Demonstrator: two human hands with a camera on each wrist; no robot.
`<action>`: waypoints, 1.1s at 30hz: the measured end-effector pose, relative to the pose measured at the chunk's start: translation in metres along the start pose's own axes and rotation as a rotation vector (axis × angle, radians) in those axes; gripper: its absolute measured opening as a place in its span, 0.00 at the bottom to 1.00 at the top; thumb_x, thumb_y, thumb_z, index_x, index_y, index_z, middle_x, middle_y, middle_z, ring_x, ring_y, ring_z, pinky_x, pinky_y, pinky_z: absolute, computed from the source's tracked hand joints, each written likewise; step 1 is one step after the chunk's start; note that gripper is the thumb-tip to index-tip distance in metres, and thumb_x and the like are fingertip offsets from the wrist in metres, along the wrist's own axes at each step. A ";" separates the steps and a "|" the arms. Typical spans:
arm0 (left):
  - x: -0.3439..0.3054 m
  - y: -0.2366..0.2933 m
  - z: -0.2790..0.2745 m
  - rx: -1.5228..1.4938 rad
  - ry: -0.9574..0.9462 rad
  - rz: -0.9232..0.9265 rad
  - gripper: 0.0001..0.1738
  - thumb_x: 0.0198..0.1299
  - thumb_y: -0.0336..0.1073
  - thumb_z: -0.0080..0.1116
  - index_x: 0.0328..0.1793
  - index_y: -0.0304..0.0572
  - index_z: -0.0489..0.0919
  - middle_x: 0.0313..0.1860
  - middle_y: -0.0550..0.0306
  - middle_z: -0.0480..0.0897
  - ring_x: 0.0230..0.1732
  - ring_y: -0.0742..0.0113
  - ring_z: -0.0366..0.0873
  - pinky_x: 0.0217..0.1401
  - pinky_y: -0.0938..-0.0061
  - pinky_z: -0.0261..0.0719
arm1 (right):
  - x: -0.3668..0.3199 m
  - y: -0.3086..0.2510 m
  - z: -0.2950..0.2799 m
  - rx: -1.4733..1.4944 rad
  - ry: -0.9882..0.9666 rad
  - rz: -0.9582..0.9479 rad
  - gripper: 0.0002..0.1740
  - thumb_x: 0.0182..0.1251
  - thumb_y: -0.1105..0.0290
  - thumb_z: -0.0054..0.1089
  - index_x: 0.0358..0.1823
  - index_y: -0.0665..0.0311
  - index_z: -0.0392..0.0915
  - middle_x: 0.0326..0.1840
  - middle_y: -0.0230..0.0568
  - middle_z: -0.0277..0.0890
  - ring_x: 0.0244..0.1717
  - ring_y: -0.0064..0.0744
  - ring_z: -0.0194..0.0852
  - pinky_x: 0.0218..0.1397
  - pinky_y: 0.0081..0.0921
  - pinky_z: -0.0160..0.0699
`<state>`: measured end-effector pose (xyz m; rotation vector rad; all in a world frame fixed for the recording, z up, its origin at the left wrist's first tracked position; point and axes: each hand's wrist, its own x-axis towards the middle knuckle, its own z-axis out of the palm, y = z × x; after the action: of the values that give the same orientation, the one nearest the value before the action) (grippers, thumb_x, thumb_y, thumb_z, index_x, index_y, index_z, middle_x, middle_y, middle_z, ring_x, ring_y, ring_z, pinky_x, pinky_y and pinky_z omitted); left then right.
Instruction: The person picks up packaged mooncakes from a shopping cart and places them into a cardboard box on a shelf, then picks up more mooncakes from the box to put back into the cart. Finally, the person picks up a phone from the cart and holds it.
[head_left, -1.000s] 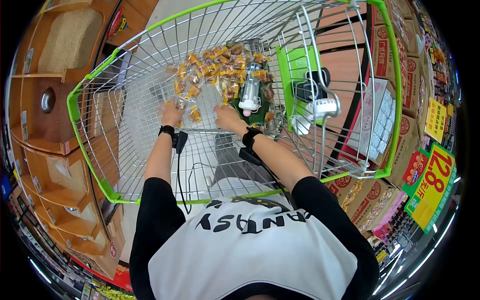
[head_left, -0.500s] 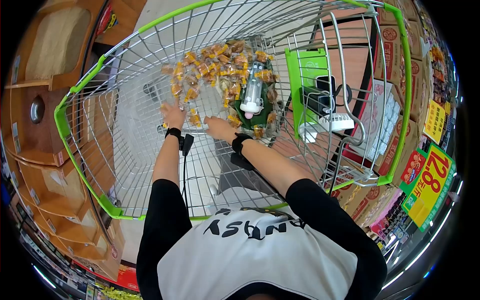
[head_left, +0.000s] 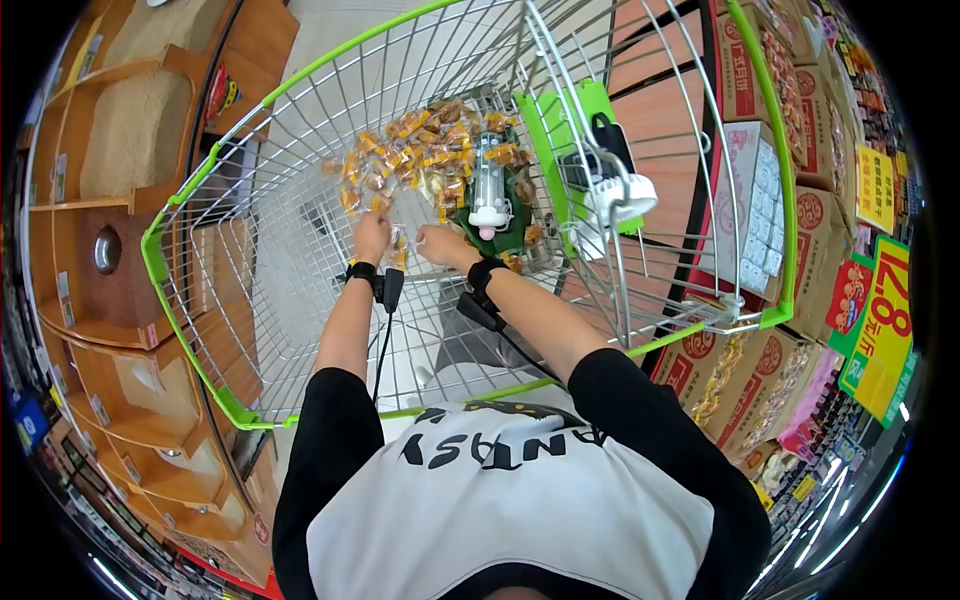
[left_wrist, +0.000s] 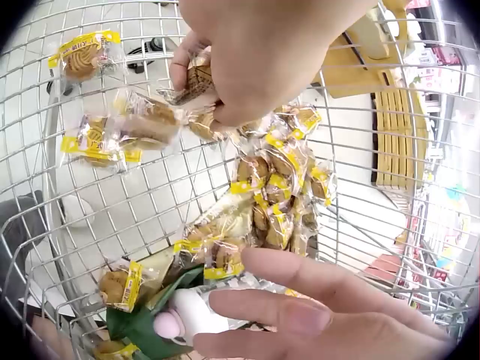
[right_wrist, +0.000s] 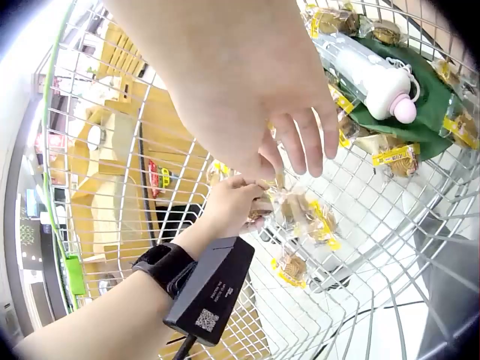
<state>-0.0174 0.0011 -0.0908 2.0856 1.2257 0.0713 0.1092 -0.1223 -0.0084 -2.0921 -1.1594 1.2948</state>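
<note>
My left hand reaches down into the shopping cart and pinches a clear-wrapped mooncake between thumb and fingers. To its right, my right hand hangs over the cart floor with loose, slightly bent fingers and nothing in its grasp. Several wrapped mooncakes with yellow labels lie heaped beyond both hands. A few more wrapped mooncakes lie on the wire floor close by the left hand. Beside the heap, a clear bottle with a white and pink top rests on a dark green bag.
Wire walls with a green rim surround both arms. A green seat flap with a black item and a white item is at the right. Wooden bins stand left of the cart, stacked mooncake cartons right.
My left hand was spread over the left side of the loose mooncakes; it has moved slightly right, and its fingers have closed on one. The right hand stays nearby, still holding nothing.
</note>
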 end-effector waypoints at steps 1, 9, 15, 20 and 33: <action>0.000 0.004 0.000 0.000 -0.009 0.043 0.09 0.47 0.34 0.49 0.28 0.39 0.79 0.31 0.42 0.77 0.35 0.45 0.74 0.39 0.59 0.71 | -0.004 -0.002 -0.004 0.007 0.014 -0.008 0.14 0.48 0.65 0.51 0.35 0.65 0.75 0.37 0.51 0.75 0.41 0.49 0.72 0.44 0.38 0.70; -0.014 0.033 0.000 0.198 -0.365 -0.010 0.17 0.45 0.30 0.50 0.44 0.43 0.78 0.34 0.41 0.79 0.37 0.48 0.78 0.40 0.63 0.75 | -0.045 0.011 -0.034 0.003 0.054 0.067 0.13 0.49 0.66 0.51 0.34 0.65 0.75 0.36 0.50 0.75 0.41 0.48 0.72 0.44 0.36 0.70; -0.010 0.053 0.018 0.069 -0.812 -0.422 0.42 0.45 0.27 0.52 0.68 0.61 0.52 0.46 0.33 0.74 0.46 0.47 0.76 0.41 0.66 0.79 | -0.043 0.035 -0.013 0.115 0.091 0.126 0.13 0.49 0.65 0.51 0.34 0.63 0.76 0.36 0.50 0.75 0.42 0.47 0.72 0.44 0.37 0.70; -0.001 -0.014 0.085 0.285 -0.601 -0.113 0.45 0.42 0.35 0.57 0.69 0.56 0.51 0.50 0.37 0.73 0.47 0.44 0.73 0.51 0.64 0.71 | -0.047 0.044 -0.004 0.112 0.083 0.156 0.14 0.49 0.65 0.52 0.36 0.66 0.75 0.38 0.51 0.75 0.41 0.48 0.72 0.46 0.36 0.70; -0.010 0.021 0.036 -0.693 -0.934 -0.476 0.21 0.44 0.24 0.48 0.49 0.39 0.74 0.18 0.60 0.71 0.17 0.71 0.69 0.16 0.77 0.64 | -0.049 0.031 -0.025 0.083 0.188 0.102 0.11 0.48 0.66 0.52 0.28 0.66 0.77 0.30 0.51 0.76 0.36 0.50 0.74 0.38 0.41 0.72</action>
<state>0.0061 -0.0328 -0.1020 0.9671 0.8706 -0.5547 0.1341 -0.1784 0.0076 -2.1820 -0.9159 1.1407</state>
